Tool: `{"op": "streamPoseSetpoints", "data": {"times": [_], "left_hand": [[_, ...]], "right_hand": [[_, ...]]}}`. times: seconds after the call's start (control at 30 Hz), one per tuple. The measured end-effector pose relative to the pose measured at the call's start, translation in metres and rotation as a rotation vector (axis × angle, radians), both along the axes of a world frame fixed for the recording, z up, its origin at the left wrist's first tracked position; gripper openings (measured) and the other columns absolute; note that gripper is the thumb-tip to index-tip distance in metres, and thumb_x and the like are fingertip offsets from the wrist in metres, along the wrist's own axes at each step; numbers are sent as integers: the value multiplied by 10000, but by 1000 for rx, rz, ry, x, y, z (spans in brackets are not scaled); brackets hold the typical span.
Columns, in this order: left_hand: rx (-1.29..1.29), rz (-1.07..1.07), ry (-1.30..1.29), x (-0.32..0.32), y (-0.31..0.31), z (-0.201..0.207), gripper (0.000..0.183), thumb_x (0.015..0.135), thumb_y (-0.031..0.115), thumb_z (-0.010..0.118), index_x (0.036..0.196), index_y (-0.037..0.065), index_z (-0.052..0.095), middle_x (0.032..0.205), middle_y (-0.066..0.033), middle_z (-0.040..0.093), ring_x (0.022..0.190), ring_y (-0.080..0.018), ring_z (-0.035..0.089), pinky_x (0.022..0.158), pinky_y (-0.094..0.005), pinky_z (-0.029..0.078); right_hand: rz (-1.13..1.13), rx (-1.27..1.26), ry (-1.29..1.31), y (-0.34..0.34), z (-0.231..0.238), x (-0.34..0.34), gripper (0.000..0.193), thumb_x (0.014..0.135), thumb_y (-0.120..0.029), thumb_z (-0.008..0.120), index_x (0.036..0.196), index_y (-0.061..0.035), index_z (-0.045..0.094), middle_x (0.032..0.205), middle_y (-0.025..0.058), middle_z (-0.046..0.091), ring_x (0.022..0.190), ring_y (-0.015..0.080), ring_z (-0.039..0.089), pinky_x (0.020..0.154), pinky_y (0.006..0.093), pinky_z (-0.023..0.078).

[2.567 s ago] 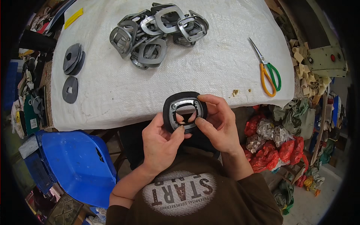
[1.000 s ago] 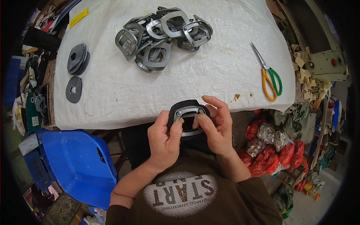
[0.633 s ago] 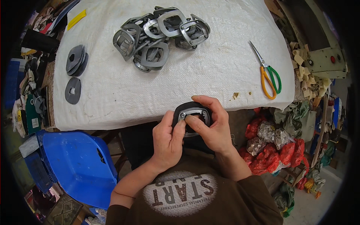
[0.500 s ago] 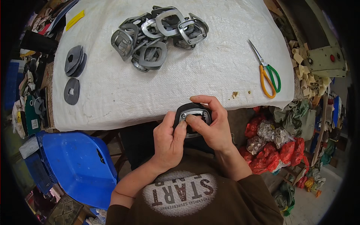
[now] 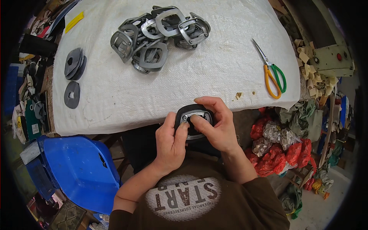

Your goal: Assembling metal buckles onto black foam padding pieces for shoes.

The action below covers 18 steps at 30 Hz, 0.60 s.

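Near the front edge of the cloth-covered table, both my hands hold a squarish metal frame with a black pad (image 5: 187,108) around it. My left hand (image 5: 170,143) grips its left side, with the thumb at the frame's left corner. My right hand (image 5: 219,128) is wrapped round the right side, its index finger over the far edge and its thumb pressed into the central opening. The fingers beneath the part are hidden. Beyond my hands lies a heap of similar silver metal frames (image 5: 153,55), some with grey pads.
The white woven cloth (image 5: 111,96) bears scissors (image 5: 272,74) at right, stacked grey pads (image 5: 75,63), a single pad (image 5: 72,94) and a yellow strip (image 5: 74,22) at left. A blue plastic tub (image 5: 78,165) stands lower left. Red bags (image 5: 274,159) lie lower right.
The view has shifted slightly, so the table's things sit a little to the left. Both hands keep their hold on the frame, with only small thumb movement.
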State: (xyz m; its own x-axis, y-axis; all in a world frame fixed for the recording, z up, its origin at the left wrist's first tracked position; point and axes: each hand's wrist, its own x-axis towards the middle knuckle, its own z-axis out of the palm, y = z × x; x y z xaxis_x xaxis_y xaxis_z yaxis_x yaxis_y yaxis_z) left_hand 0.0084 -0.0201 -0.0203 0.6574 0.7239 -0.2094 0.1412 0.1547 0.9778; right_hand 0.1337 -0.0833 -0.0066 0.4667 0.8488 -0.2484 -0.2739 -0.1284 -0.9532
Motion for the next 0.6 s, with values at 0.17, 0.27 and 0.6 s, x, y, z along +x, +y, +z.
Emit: {"op": "streamPoseSetpoints", "data": {"times": [0.17,0.27,0.6], "left_hand": [[225,36,-74,5,-1,-5,138,857,105,481,778,2,432,555,-71,429,500,-118,424,475,-275,355],[74,28,-33,3,-1,-2,140,858,106,481,779,2,430,558,-73,426,500,-119,417,476,-276,353],[31,6,-32,4,-2,-1,137,870,107,464,795,-4,439,554,-73,423,481,-120,423,452,-275,346]], "right_hand": [[-23,12,-203,-2,-9,-1,331,766,-39,621,1064,22,487,906,92,599,806,116,579,713,239,472],[-13,2,-241,-2,-10,-2,329,759,-40,626,1052,22,490,901,92,599,811,108,575,706,236,471],[15,-51,-111,-4,-10,-1,271,747,-38,631,980,14,502,846,71,595,750,78,553,646,211,454]]}}
